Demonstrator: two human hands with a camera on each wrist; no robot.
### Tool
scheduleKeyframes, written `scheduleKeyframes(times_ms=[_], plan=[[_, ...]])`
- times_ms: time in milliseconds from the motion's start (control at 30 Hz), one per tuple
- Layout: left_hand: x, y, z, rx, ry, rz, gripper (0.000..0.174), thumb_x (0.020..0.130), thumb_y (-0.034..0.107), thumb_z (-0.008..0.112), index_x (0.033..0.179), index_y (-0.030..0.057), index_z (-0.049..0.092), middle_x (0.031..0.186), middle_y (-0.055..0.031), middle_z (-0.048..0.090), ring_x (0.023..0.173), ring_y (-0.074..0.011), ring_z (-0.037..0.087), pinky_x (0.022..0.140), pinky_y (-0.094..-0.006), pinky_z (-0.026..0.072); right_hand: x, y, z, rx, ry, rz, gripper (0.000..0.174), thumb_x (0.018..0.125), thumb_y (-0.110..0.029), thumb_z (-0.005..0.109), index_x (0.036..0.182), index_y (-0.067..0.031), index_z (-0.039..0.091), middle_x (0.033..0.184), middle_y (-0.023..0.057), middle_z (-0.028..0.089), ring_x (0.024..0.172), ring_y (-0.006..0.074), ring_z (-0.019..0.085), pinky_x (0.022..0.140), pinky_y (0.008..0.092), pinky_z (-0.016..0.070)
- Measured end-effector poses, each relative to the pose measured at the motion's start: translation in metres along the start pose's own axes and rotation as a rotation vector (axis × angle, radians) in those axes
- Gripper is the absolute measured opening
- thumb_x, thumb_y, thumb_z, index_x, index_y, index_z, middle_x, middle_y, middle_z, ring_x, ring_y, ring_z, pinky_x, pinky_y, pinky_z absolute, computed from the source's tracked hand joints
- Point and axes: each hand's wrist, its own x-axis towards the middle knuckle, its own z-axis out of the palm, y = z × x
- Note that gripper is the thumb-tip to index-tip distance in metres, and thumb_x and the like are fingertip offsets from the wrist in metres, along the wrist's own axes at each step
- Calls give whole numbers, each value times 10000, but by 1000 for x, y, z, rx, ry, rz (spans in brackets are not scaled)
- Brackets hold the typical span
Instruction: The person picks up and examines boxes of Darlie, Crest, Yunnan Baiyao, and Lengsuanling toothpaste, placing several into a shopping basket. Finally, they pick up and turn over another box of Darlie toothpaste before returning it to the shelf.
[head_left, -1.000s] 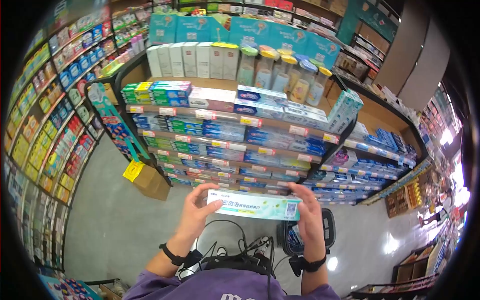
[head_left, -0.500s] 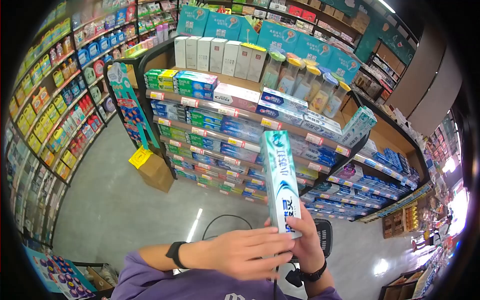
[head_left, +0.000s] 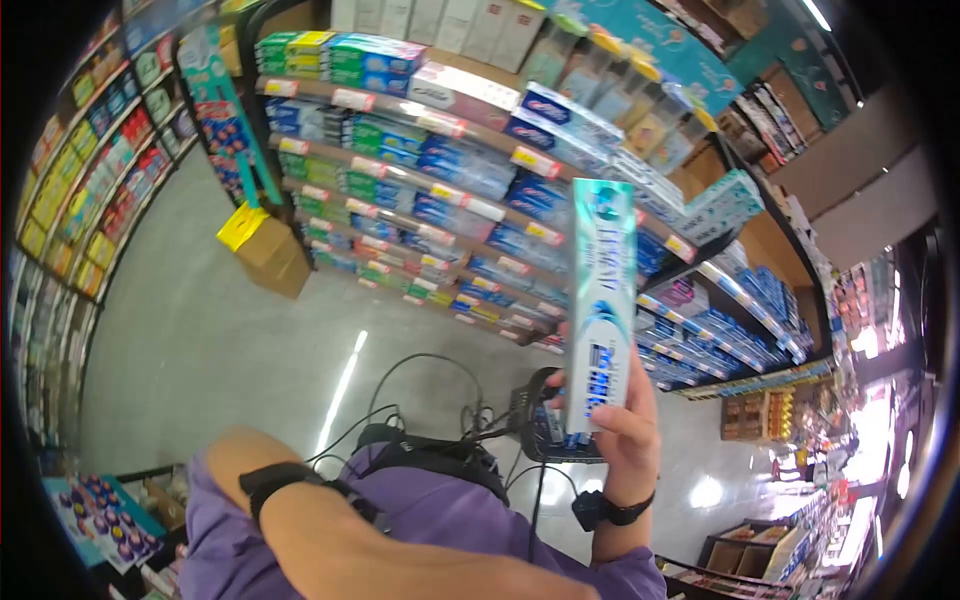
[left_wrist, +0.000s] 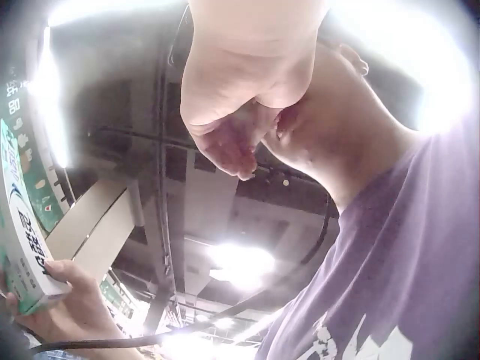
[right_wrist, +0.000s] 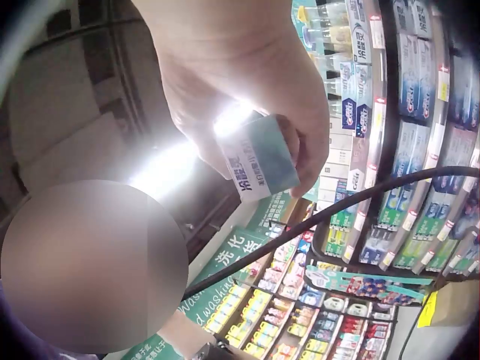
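A long white-and-green toothpaste box [head_left: 603,310] stands nearly upright in the head view, its lower end gripped by the right hand [head_left: 632,435], thumb on the front face. Seen from the right wrist, that hand [right_wrist: 251,82] wraps the box, whose white and teal end [right_wrist: 259,161] faces the camera. The left forearm crosses the lower edge of the head view, its hand out of that frame. In the left wrist view the left hand [left_wrist: 244,90] is raised close to the person's chin and neck, fingers loosely bent, holding nothing; contact with the skin is unclear.
Shelves of toothpaste boxes [head_left: 465,165] stand in front, with clear bottles and white cartons on top. A black basket [head_left: 575,455] holding packages is below the right hand. A brown carton [head_left: 275,265] stands on the floor at left; dark cables hang before the body.
The left hand has left the box and risen toward the face. The right hand keeps its hold, with the box slightly farther right and more upright. The head view has shifted downward and tilted.
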Motion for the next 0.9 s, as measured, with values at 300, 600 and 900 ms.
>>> scheduleKeyframes(times_ms=[300, 600, 900], plan=[[13, -4, -39, 212, -181, 127, 164, 957, 67, 593, 970, -5, 740, 1075, -143, 731, 868, -241, 708, 722, -345, 545, -7, 6, -18, 44, 71, -35, 1007, 742, -148, 750, 1583, -27, 210, 1440, 275, 497, 1125, 388, 662, 964, 479, 567], [-16, -48, -105, 634, -233, -181, 641, 755, 71, 819, 1352, 33, 588, 1110, -175, 734, 927, -312, 727, 807, -367, 556, -2, 35, -37, 358, 85, -217, 693, 978, -311, 650, 1511, -4, 331, 1375, 221, 560, 1162, 380, 640, 1026, 529, 532], [-77, -123, -106, 384, 22, -912, 835, 785, 146, 877, 1488, 47, 437, 1360, -152, 612, 1204, -221, 627, 1006, -383, 509, 0, 46, -25, 471, 27, -330, 858, 773, 46, 776, 1523, -97, 385, 1433, 117, 538, 1421, 411, 433, 1187, 599, 351]])
